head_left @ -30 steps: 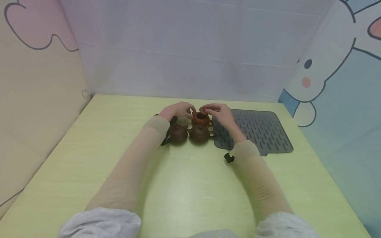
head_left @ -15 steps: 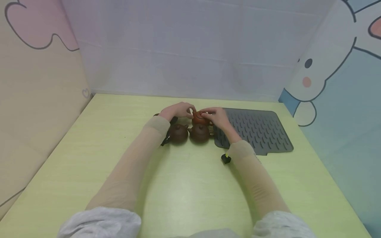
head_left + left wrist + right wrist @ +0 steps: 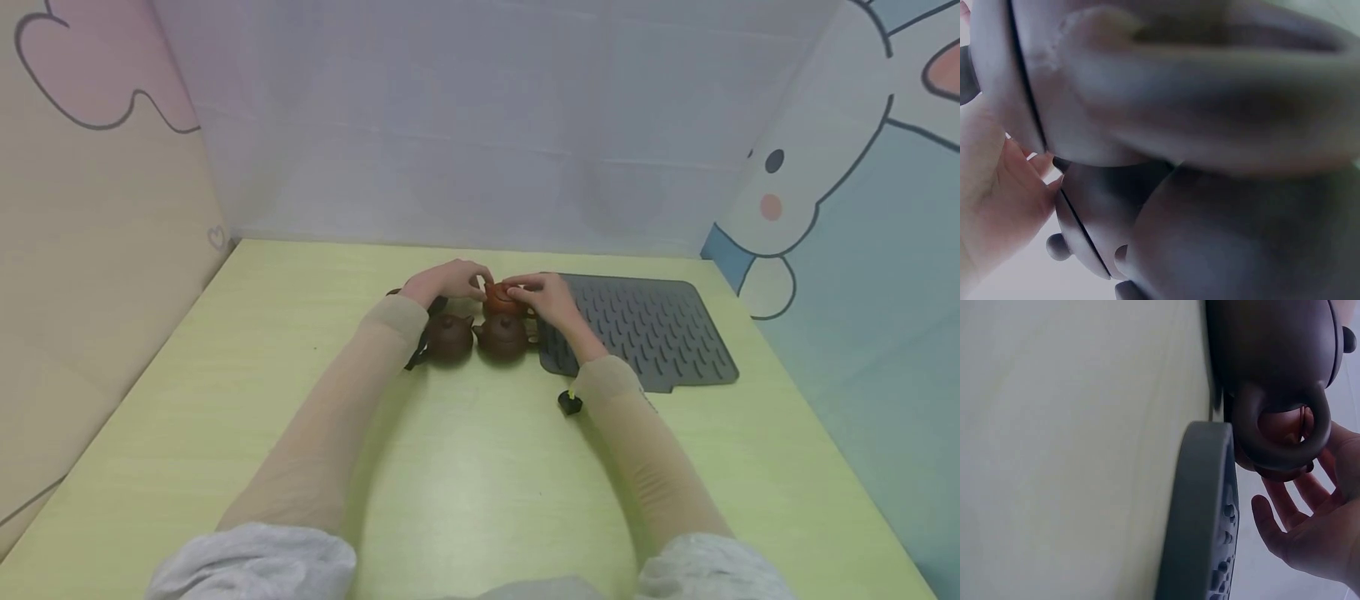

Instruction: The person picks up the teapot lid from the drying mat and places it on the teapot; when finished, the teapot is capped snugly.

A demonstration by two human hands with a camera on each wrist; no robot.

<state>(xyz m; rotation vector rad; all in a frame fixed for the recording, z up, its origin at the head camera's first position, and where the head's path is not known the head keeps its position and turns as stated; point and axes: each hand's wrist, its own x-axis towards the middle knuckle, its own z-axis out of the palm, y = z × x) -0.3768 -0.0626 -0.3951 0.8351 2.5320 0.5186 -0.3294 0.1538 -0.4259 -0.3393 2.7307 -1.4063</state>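
A reddish-brown teapot (image 3: 497, 306) stands at the back in the head view, spout to the left. My left hand (image 3: 450, 279) pinches it by the spout between thumb and forefinger. On top, my right hand (image 3: 551, 298) holds the lid (image 3: 504, 291) with thumb and fingertips; the lid is seated in the opening. Just in front stand a left dark brown teapot (image 3: 448, 338) and a right dark brown teapot (image 3: 502, 338), spouts facing each other. In the right wrist view, a dark teapot handle (image 3: 1282, 456) partly hides the reddish pot and my fingers.
A grey ridged mat (image 3: 645, 329) lies right of the teapots, under my right hand and wrist. Something dark (image 3: 437, 305), mostly hidden, shows beneath my left wrist. A black wrist-worn device (image 3: 570, 402) hangs by my right sleeve. The pale wall (image 3: 480, 167) rises behind the table.
One second ago my right hand held the lid tilted above the open reddish pot. It has since lowered the lid onto the opening. My left hand has stayed at the spout.
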